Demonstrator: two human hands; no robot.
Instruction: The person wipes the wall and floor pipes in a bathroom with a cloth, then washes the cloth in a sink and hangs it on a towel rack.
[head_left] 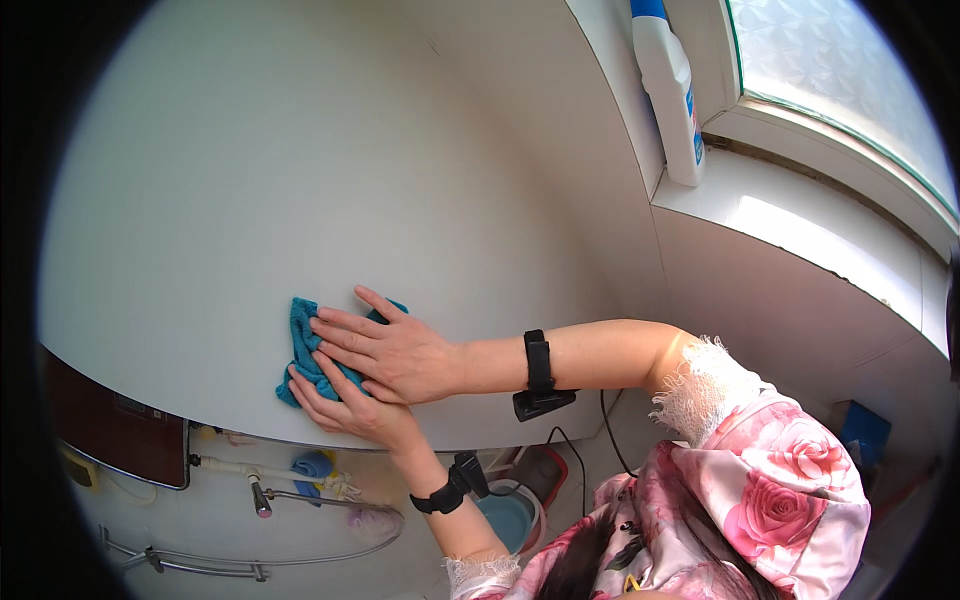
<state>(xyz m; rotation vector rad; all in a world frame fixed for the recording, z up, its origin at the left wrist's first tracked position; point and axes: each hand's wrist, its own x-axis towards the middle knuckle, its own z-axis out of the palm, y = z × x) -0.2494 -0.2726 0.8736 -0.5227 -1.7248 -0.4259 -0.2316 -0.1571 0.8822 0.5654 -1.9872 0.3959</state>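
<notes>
Cloth (303,350), teal and rumpled, lies against a broad white surface (250,180) just left of and below the middle of the frame, with both hands flat on it. From my remote seat I see the right hand (405,360) reach in from the right: one finger stands apart at the top, the others are stretched out nearly side by side. I have the left hand (360,412) coming up from below, fingers extended and slightly spread over the cloth's lower part, its upper edge meeting the right hand. Neither hand pinches the fabric that I can see.

I make out a black strap (538,360) on the right forearm and a similar band (440,500) at the left wrist. At upper right, a white bottle (668,100) with a blue cap stands beside a frosted window (850,70). At lower left I have a dark brown panel (115,425) and a curved metal rail (205,562); at bottom centre, a pale blue basin (507,522) near the left forearm.
</notes>
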